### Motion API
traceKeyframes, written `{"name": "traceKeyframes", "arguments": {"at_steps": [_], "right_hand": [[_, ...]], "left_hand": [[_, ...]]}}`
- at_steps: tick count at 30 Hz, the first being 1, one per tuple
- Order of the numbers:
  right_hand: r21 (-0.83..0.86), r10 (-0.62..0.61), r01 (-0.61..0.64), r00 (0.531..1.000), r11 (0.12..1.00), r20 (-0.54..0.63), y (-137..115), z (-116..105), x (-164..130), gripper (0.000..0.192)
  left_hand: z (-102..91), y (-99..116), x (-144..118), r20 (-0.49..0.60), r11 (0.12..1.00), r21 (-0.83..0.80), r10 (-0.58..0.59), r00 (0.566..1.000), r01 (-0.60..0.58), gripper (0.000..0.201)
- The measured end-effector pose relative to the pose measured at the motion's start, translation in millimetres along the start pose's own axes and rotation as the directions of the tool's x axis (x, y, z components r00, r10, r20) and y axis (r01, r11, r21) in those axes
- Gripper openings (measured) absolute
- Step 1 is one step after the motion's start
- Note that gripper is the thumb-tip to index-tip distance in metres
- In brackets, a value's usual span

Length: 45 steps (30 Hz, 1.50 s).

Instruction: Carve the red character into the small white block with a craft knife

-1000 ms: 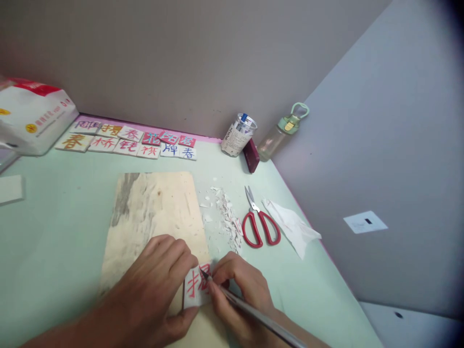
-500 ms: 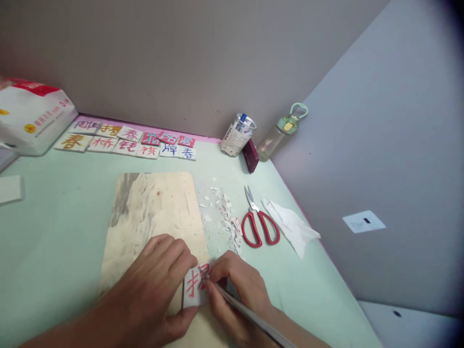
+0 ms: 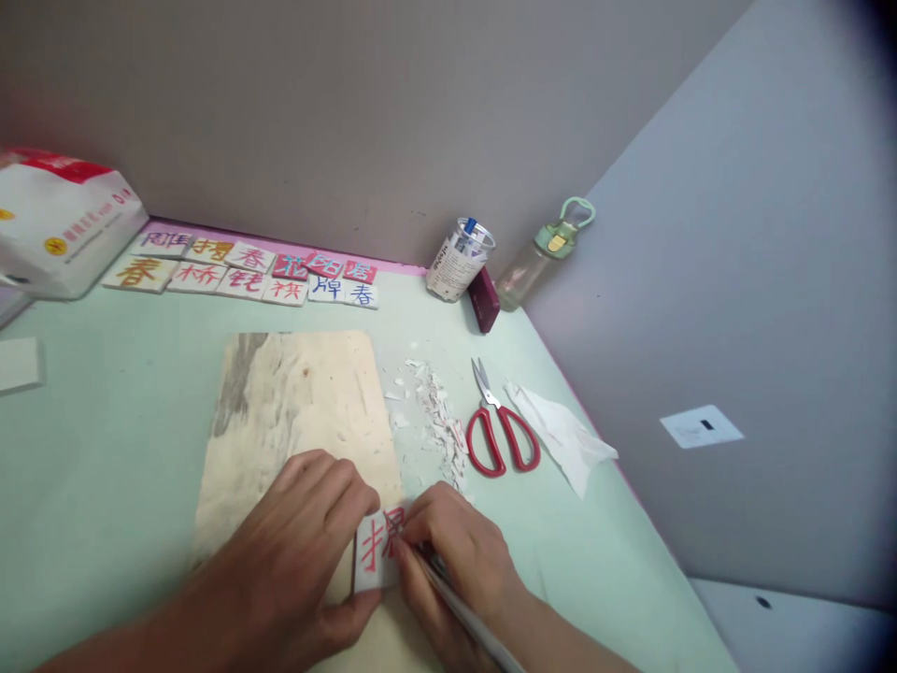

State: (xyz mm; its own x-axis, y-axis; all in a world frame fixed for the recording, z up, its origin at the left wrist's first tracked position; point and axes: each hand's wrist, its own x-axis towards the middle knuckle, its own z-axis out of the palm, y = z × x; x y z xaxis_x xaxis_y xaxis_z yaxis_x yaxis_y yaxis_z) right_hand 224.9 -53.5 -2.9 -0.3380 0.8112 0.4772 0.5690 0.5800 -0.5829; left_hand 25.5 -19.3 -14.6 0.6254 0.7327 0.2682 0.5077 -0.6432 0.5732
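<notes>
A small white tile bearing a red Chinese character lies on the lower right of a pale wooden board. My left hand grips the tile along its left side, with fingers at the top edge and thumb at the bottom. Pinched in my right hand is a slim metal carving knife, its tip at the red strokes. The fingers hide the tile's right part and most of the tip.
Right of the board lie white shavings, red-handled scissors and a crumpled tissue. Lettered tiles line the back, near a tissue pack, a can, a dark red box and a bottle. A blank tile lies left.
The carving knife's handle has swung slightly left and steeper in my right hand, its tip staying at the red character. My left hand keeps its hold on the tile.
</notes>
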Motion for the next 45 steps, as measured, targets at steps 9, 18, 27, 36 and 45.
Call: {"name": "traceKeyframes", "arguments": {"at_steps": [9, 18, 27, 36, 45], "right_hand": [[0.023, 0.077, -0.079, 0.994, 0.997, 0.082, -7, -10, 8, 0.018], [0.101, 0.182, -0.201, 0.969, 0.974, 0.169, -10, -18, 10, 0.015], [0.130, 0.225, -0.255, 0.951, 0.958, 0.211, -12, -20, 12, 0.015], [0.163, 0.288, -0.334, 0.924, 0.928, 0.253, -16, -24, 11, 0.015], [0.152, 0.326, -0.375, 0.905, 0.914, 0.272, -15, -24, 12, 0.014]], "left_hand": [[0.6, 0, 0, -0.003, 1.000, -0.008, 0.003, 1.000, -0.004, 0.007], [2.7, -2, -1, 0.003, 1.000, -0.016, 0.018, 1.000, -0.018, 0.010], [1.4, -1, -1, 0.010, 1.000, -0.006, 0.019, 1.000, -0.019, 0.011], [6.5, -3, -2, -0.084, 0.998, -0.049, 0.042, 0.996, -0.047, 0.010], [6.1, -4, -1, -0.073, 0.997, -0.052, 0.047, 0.996, -0.051, 0.011]]}}
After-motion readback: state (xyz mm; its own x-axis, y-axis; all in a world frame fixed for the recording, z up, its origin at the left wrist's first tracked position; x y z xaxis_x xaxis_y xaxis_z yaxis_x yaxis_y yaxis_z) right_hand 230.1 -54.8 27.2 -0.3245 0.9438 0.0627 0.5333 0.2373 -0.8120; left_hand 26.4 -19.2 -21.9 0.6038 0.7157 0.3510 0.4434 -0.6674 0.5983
